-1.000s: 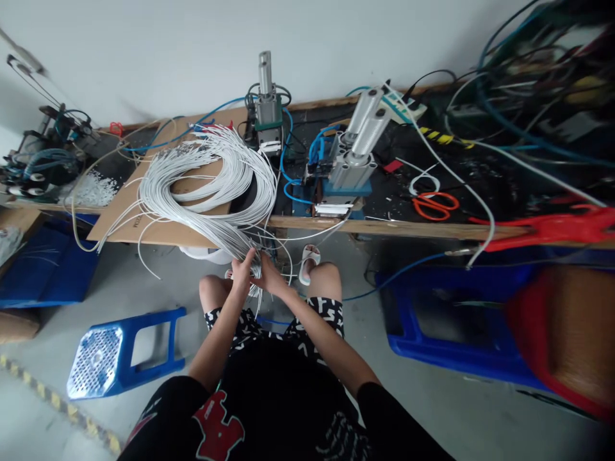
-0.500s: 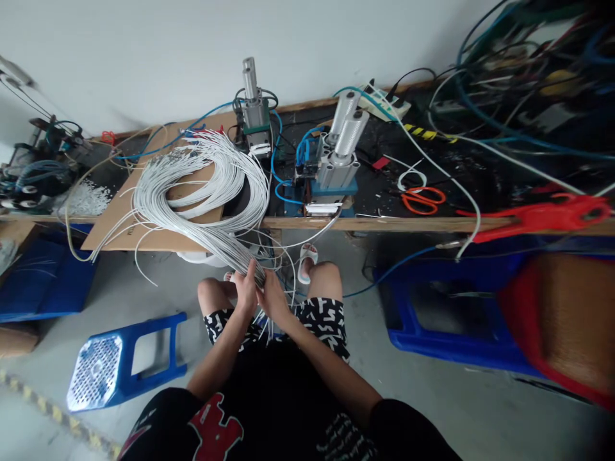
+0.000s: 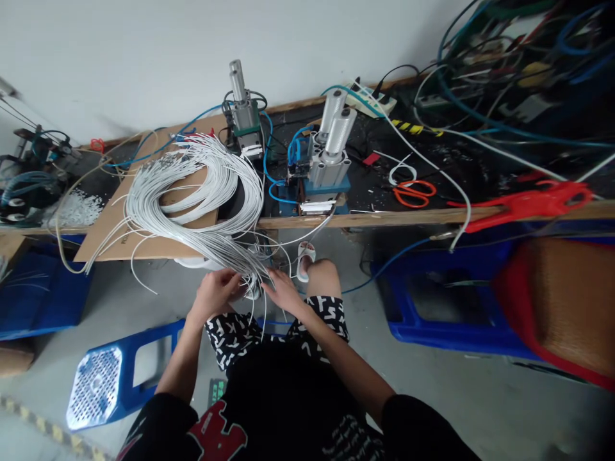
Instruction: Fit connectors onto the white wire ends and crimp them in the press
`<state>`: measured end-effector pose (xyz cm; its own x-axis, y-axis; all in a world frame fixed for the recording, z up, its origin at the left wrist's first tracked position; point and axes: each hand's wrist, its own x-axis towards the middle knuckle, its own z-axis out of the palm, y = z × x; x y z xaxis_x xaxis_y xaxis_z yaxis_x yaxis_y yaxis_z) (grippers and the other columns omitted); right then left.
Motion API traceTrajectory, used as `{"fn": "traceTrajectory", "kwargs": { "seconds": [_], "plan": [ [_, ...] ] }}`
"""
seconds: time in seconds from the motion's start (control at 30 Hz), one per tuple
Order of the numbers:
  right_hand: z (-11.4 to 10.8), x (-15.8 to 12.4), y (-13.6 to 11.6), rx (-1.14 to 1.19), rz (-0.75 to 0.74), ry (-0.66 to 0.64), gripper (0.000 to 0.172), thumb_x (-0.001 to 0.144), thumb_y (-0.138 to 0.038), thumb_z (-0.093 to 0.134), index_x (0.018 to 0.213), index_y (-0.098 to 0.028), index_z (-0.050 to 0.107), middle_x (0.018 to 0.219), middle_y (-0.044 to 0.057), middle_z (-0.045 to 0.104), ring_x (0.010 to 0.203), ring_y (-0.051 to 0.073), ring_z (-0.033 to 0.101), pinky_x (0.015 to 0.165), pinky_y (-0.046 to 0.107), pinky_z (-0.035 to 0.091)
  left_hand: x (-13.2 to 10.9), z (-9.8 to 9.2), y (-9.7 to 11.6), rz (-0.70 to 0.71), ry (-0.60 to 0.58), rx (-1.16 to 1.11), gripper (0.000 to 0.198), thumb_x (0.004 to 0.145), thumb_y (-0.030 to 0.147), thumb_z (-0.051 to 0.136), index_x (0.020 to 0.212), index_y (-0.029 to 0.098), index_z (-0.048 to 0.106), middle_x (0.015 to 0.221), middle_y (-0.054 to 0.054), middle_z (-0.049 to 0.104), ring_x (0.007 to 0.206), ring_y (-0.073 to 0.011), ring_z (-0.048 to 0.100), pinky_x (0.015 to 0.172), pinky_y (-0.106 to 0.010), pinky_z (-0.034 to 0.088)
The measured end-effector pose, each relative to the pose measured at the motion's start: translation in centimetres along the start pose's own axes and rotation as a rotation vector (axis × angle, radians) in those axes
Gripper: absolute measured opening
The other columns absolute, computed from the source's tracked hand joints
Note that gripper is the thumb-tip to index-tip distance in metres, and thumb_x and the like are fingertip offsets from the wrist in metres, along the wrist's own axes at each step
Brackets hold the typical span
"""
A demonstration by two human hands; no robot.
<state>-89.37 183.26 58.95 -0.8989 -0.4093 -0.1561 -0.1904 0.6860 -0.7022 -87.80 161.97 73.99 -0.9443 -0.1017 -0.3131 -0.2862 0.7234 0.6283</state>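
Note:
A large looped bundle of white wires [image 3: 192, 232] lies on the cardboard [image 3: 103, 224], with its near end hanging over the bench edge above my lap. At the left side of that end is my left hand [image 3: 217, 293], its fingers curled in at the wires and their tips partly hidden. My right hand [image 3: 284, 292] is on the other side, thumb and fingers around some of the fanned loose ends. Several single ends dangle down between the two hands.
Two pneumatic presses [image 3: 331, 157] stand on the bench behind the wires. Orange-handled scissors [image 3: 414, 194] and a red air gun [image 3: 533, 206] lie to the right. Blue stools [image 3: 96, 387] stand on the floor at either side.
The tight bundle between my hands has loosened and its end has fanned out. My left hand has moved left, away from my right hand, which has shifted slightly right.

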Motion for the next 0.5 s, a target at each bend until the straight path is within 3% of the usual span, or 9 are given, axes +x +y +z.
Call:
{"fn": "traceTrajectory", "kwargs": {
  "seconds": [0.1, 0.17, 0.2, 0.3, 0.5],
  "plan": [
    [1.3, 0.4, -0.1, 0.028, 0.052, 0.019, 0.066, 0.097, -0.039, 0.054, 0.153, -0.009, 0.041, 0.156, 0.026, 0.048, 0.148, 0.036, 0.044, 0.121, 0.057, 0.037, 1.7, -1.1, 3.0, 0.238, 0.183, 0.0, 0.024, 0.094, 0.044, 0.061, 0.092, 0.024, 0.075, 0.084, -0.005, 0.077, 0.079, -0.0218, 0.07, 0.077, -0.031, 0.05],
    [2.0, 0.5, -0.4, 0.043, 0.048, 0.04, 0.074, 0.095, -0.039, 0.057, 0.156, -0.004, 0.035, 0.162, 0.029, 0.038, 0.154, 0.039, 0.033, 0.124, 0.059, 0.032, 4.2, -1.1, 4.6, 0.376, 0.303, 0.145, 0.02, 0.092, 0.033, 0.063, 0.107, 0.023, 0.073, 0.1, -0.008, 0.077, 0.098, -0.0265, 0.069, 0.093, -0.037, 0.048],
    [2.1, 0.5, -0.6, 0.052, 0.033, 0.057, 0.076, 0.095, -0.039, 0.057, 0.157, -0.003, 0.032, 0.164, 0.029, 0.034, 0.156, 0.039, 0.029, 0.125, 0.06, 0.03, 5.6, -1.1, 5.2, 0.416, 0.327, 0.262, 0.028, 0.09, 0.028, 0.064, 0.117, 0.022, 0.07, 0.114, -0.011, 0.075, 0.113, -0.0296, 0.065, 0.101, -0.041, 0.045],
    [2.0, -0.1, -0.5, 0.085, -0.004, 0.116, 0.075, 0.096, -0.038, 0.055, 0.159, -0.008, 0.03, 0.166, 0.026, 0.032, 0.158, 0.037, 0.027, 0.126, 0.061, 0.029, 9.1, -0.6, 6.0, 0.482, 0.282, 0.555, 0.046, 0.087, 0.018, 0.063, 0.133, 0.018, 0.06, 0.14, -0.018, 0.063, 0.133, -0.0342, 0.053, 0.108, -0.046, 0.039],
    [1.1, -3.0, 2.1, 0.195, 0.025, 0.263, 0.056, 0.097, -0.035, 0.052, 0.15, -0.017, 0.049, 0.156, 0.019, 0.049, 0.149, 0.031, 0.044, 0.123, 0.056, 0.037, 11.4, -0.5, 5.9, 0.555, 0.259, 0.72, 0.036, 0.09, 0.01, 0.051, 0.121, 0.021, 0.065, 0.134, -0.015, 0.067, 0.121, -0.0337, 0.06, 0.098, -0.047, 0.04]
  ]
}}
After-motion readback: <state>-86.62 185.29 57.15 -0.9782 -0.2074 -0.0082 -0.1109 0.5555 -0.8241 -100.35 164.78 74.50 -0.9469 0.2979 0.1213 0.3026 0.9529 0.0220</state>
